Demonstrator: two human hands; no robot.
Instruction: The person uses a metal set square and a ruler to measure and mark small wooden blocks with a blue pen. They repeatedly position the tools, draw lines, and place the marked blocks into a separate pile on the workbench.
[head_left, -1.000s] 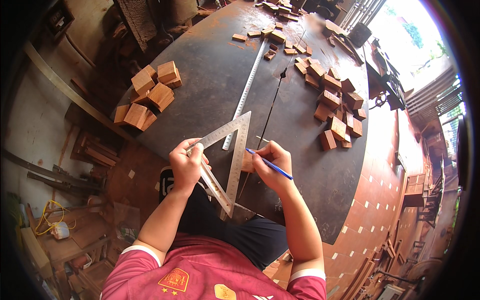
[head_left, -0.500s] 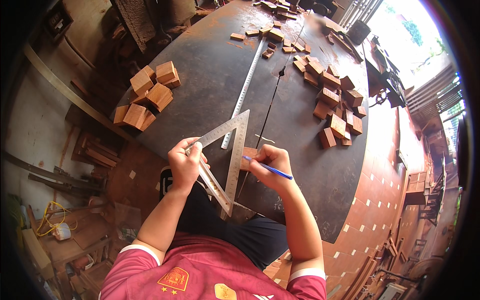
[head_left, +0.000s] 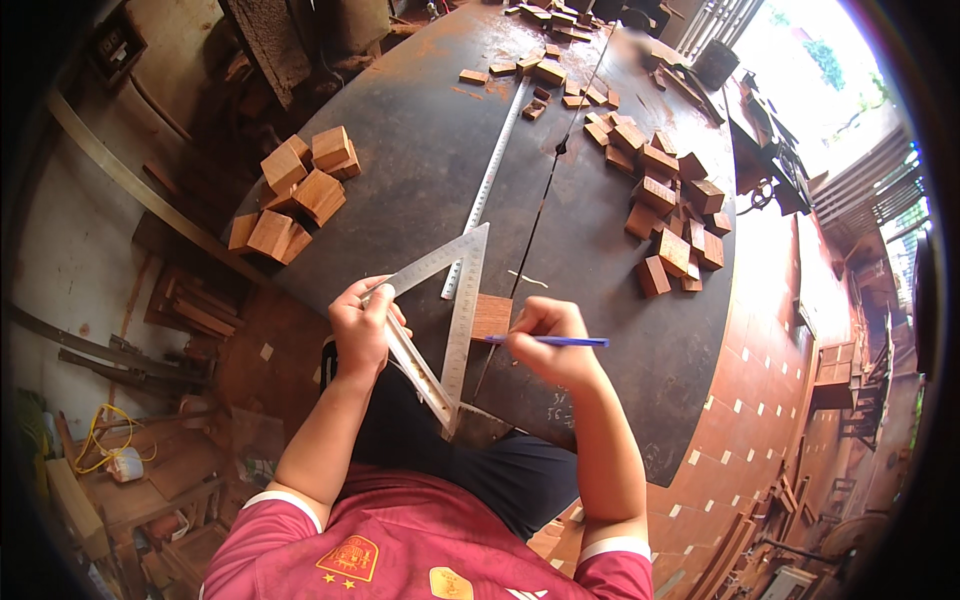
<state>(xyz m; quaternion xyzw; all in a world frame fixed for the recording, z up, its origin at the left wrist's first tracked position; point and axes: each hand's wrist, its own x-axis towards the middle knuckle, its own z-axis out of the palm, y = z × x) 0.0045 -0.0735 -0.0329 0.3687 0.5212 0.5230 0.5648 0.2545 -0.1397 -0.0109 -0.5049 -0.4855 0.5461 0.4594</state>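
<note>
My left hand (head_left: 364,325) is closed round the thick edge of a metal triangle square (head_left: 467,305), near one corner. The square's long graduated side lies along the left edge of a small reddish-brown wood block (head_left: 492,314) close to the table's near edge. A blue pen (head_left: 572,342) is pinched in my right hand (head_left: 548,338), its tip at the block's lower part. Part of the block's left side is covered by the square. Beyond the square, a steel ruler (head_left: 490,180) lies lengthwise on the dark table (head_left: 400,150).
Several wood blocks (head_left: 320,193) are heaped at the table's left edge. Another group of blocks (head_left: 656,194) lies on the right, with smaller pieces (head_left: 540,72) toward the far end. A narrow seam with a dark hole (head_left: 561,149) runs along the tabletop.
The square has shifted slightly left, uncovering more of the block. My right hand has moved a little right and down, and the pen has swung to nearly level.
</note>
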